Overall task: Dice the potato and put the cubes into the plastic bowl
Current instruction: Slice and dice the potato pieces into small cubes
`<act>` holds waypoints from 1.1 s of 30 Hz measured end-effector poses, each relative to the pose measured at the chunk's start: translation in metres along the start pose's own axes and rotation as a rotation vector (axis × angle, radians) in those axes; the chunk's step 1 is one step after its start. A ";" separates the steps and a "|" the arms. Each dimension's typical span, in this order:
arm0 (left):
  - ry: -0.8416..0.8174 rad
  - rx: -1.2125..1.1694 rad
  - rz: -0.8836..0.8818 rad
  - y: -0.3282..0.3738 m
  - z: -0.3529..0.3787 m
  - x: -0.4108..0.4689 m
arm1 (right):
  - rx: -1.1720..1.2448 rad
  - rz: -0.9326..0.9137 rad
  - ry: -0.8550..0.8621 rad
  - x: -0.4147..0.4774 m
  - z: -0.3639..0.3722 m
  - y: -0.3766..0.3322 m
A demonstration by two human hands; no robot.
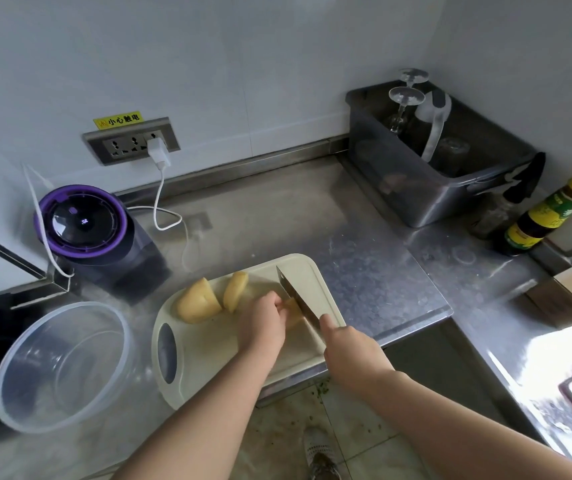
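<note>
Bowl status: the plastic bowl (69, 372) stands at the far left of the desk (364, 258), clear-walled, with no cubes visible in it. Just beside it on the right lies the cream cutting board (215, 348), handle slot toward the bowl.

On the board's far left part rests a large potato chunk (198, 304), peeled, pale yellow, with a rounded back. A thinner potato slice (235, 291) lies just beside it, on edge or leaning; which, I cannot tell.

The left hand (262, 325) is curled knuckles-up over a smaller potato piece (293, 311), pinning it to the board. The knife (296, 296) stands against this piece, tip pointing away. The right hand (350, 351) is closed round the handle, one finger laid forward toward the blade.

Assessment: the flesh looks firm, dense and moist, so likely slippery. Each piece is best seated on a flat cut face and gripped from above, fingertips tucked back from the blade. Dicing appears at an early stage.
</note>
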State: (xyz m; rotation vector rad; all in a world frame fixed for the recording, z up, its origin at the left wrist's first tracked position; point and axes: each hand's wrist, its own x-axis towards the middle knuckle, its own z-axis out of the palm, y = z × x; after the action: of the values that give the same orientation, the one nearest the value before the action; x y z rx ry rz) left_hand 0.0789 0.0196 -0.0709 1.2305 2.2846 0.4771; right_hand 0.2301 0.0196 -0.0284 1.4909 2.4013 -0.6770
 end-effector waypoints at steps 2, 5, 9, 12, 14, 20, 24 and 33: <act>0.023 0.011 0.015 0.001 -0.002 -0.001 | 0.027 0.023 0.003 0.001 0.008 0.003; 0.008 0.003 0.002 0.000 -0.003 -0.001 | 0.047 0.053 -0.004 0.004 0.005 0.007; -0.050 -0.054 -0.028 -0.002 -0.004 0.001 | 0.100 0.054 0.051 0.001 -0.006 0.007; -0.052 -0.136 -0.044 -0.005 -0.005 0.003 | 0.080 0.023 0.109 -0.005 -0.015 0.006; -0.041 -0.152 -0.048 -0.006 -0.006 0.002 | 0.056 0.000 0.124 -0.007 -0.018 0.006; -0.020 -0.132 -0.060 -0.001 -0.008 -0.001 | 0.022 -0.014 0.085 -0.012 -0.018 0.001; -0.011 -0.115 -0.056 0.000 -0.009 -0.003 | 0.020 -0.002 0.069 -0.011 -0.016 0.001; -0.009 -0.092 -0.055 0.000 -0.006 -0.002 | -0.003 -0.025 0.020 -0.003 -0.004 0.000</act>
State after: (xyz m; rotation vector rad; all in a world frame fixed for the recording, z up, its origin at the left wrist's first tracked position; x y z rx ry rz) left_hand 0.0766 0.0179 -0.0657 1.1202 2.2568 0.5487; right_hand 0.2316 0.0196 -0.0233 1.4760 2.4391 -0.6670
